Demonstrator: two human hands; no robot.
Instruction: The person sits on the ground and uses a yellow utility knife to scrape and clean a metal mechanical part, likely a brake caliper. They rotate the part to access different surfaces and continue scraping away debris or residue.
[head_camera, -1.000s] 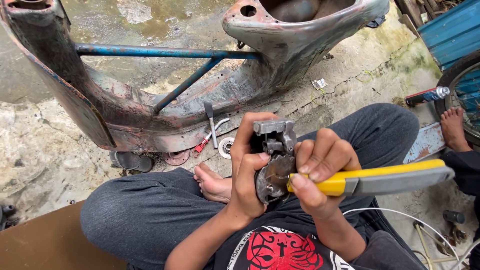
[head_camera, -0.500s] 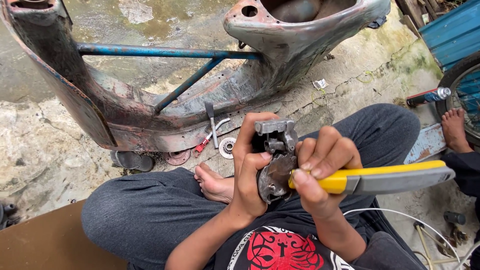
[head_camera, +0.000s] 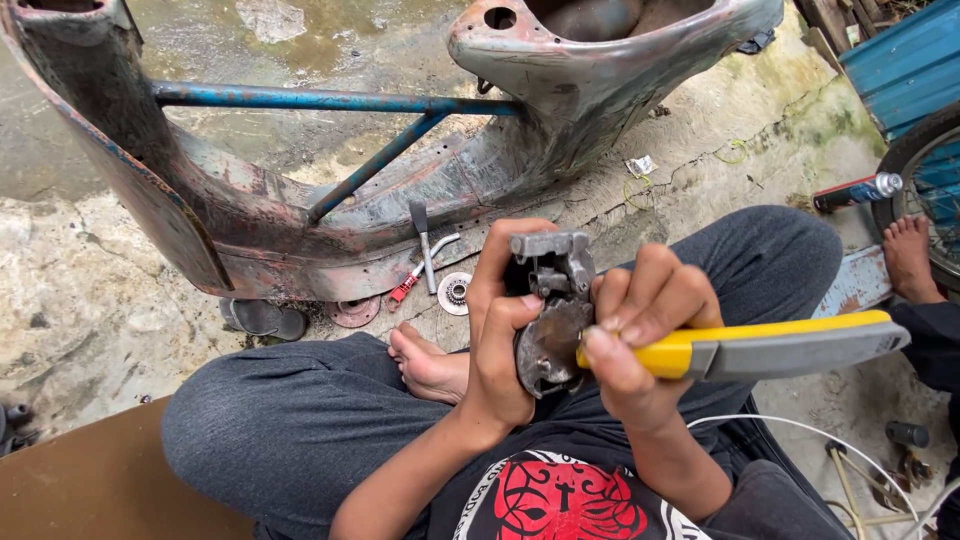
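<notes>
Hands at centre frame, working a grimy metal part with a yellow-handled tool.

I see my left hand wrapped around the metal assembly, fingers curled and pressed together behind it, thumb across its near face; the part stands upright at centre frame, above my crossed legs. My right hand grips the yellow-handled tool, fingers folded tightly over the handle, thumb along its top; the tool's head meets the round lower section of the assembly, and its handle extends toward the right edge. Behind, a rusted scooter frame spans the upper frame. A small bearing lies on the concrete ground just beside it.
</notes>
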